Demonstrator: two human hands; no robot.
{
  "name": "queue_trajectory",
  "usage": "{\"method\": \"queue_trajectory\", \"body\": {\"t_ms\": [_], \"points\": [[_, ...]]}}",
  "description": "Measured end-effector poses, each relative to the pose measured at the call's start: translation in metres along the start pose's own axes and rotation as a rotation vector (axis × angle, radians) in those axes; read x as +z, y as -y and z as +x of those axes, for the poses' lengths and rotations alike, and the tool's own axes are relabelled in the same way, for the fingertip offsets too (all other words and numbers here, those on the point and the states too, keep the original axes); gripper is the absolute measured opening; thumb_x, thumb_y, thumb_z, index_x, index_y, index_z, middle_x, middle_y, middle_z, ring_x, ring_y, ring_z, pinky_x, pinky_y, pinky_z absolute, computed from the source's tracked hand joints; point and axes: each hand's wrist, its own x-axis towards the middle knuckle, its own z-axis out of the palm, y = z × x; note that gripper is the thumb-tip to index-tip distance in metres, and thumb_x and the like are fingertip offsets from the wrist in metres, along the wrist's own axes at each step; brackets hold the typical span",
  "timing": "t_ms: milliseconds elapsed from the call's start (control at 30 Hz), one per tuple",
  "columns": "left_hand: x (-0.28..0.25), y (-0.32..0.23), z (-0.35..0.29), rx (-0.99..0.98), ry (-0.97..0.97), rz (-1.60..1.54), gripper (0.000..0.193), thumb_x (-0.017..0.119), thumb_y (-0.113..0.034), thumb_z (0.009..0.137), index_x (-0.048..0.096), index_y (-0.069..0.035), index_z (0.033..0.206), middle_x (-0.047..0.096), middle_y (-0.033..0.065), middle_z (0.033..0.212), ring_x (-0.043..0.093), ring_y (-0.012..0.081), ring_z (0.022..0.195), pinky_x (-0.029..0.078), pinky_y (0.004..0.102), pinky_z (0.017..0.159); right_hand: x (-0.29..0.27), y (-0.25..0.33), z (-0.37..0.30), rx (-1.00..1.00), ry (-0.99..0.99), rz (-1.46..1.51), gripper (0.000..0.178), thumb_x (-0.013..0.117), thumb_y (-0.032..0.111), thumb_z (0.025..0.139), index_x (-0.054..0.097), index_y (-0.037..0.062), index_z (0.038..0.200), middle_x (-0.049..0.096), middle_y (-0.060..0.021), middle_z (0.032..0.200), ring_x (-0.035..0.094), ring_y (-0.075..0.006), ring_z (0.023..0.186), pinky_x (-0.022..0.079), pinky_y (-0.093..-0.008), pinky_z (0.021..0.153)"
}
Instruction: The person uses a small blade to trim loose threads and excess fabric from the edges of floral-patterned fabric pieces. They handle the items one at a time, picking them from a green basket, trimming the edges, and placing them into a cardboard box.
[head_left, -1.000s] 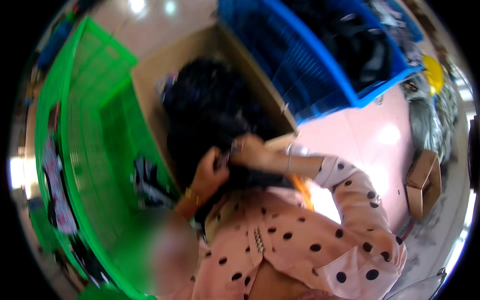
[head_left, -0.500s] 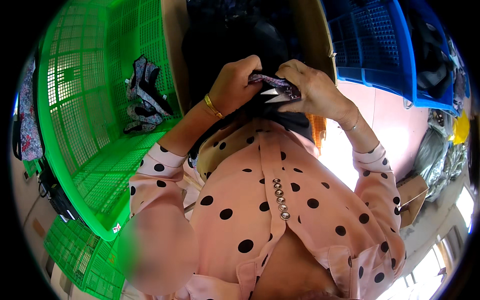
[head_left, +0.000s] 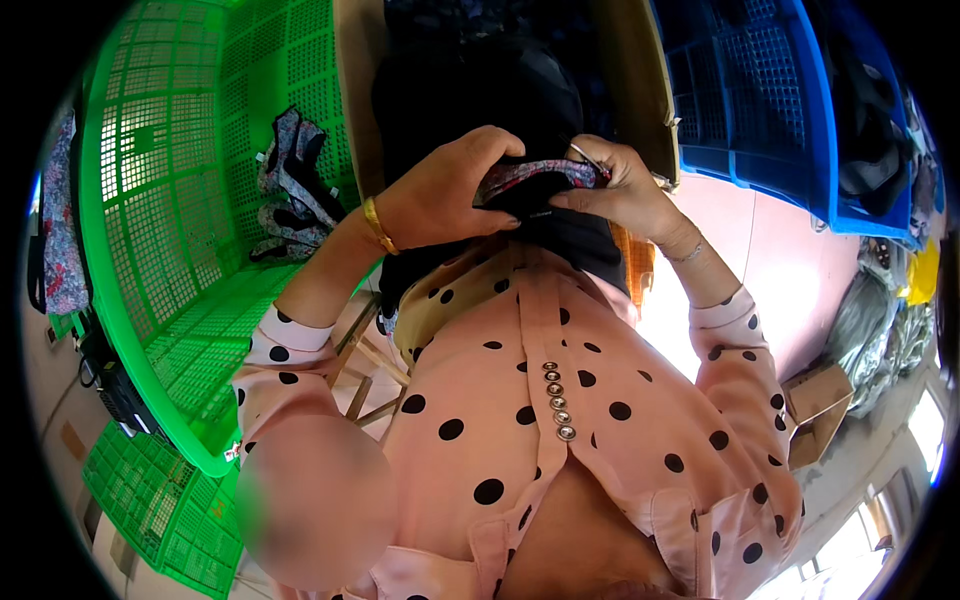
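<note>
On my remote feed, the left hand (head_left: 440, 200) and right hand (head_left: 628, 192) grip opposite ends of a floral-and-black cloth (head_left: 545, 173) before the polka-dot shirt (head_left: 460, 375); even tension, I judge, best holds its edge flat.

- garment wkshop, by the look of it from here
- patterned cloth (head_left: 535, 176) betw. l. hand (head_left: 445, 193) & r. hand (head_left: 625, 195)
- big green crate (head_left: 165, 200) w/ floral cloth pcs (head_left: 290, 150) inside
- blue crate (head_left: 815, 120) w/ dk. items (head_left: 872, 165), beside cardboard box (head_left: 640, 100)
- plastic bags (head_left: 850, 345) & small carton (head_left: 822, 400) on the r.
</note>
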Motion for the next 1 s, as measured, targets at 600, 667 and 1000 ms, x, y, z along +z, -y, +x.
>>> {"method": "queue_trajectory", "body": {"t_ms": [600,667,1000], "points": [[0.005,0.025,0.029,-0.155,-0.444,0.067,0.024,0.065,0.005,0.075,0.055,-0.004,0.095,0.057,0.0079,0.080,0.059,0.0200,0.069,0.050,0.0290,0.064,0.001,0.020,0.049,-0.048,-0.271,-1.011,0.021,0.072,0.012,0.073,0.056,0.0055,0.085,0.062,-0.0173,0.077,0.062,-0.0350,0.070,0.048,-0.0393,0.058],[-0.012,0.034,0.007,-0.161,-0.608,-0.261,0.021,0.066,0.001,0.080,0.056,-0.006,0.097,0.058,0.0038,0.081,0.058,0.0126,0.069,0.049,0.0243,0.064,-0.013,0.018,0.036,0.150,-0.221,-0.923,0.018,0.071,0.012,0.077,0.060,0.0054,0.090,0.066,-0.0163,0.083,0.064,-0.0299,0.066,0.049,-0.0342,0.057],[-0.038,0.349,-0.236,-1.395,-1.242,0.123,0.049,0.071,-0.021,0.074,0.059,-0.001,0.117,0.064,0.0197,0.115,0.061,0.0364,0.106,0.048,0.0426,0.092,-0.132,0.102,0.020,0.033,-1.665,0.116,0.048,0.028,0.041,0.104,0.055,0.0096,0.080,0.040,-0.0040,0.062,0.030,-0.0103,0.054,0.027,-0.0196,0.052]]}}
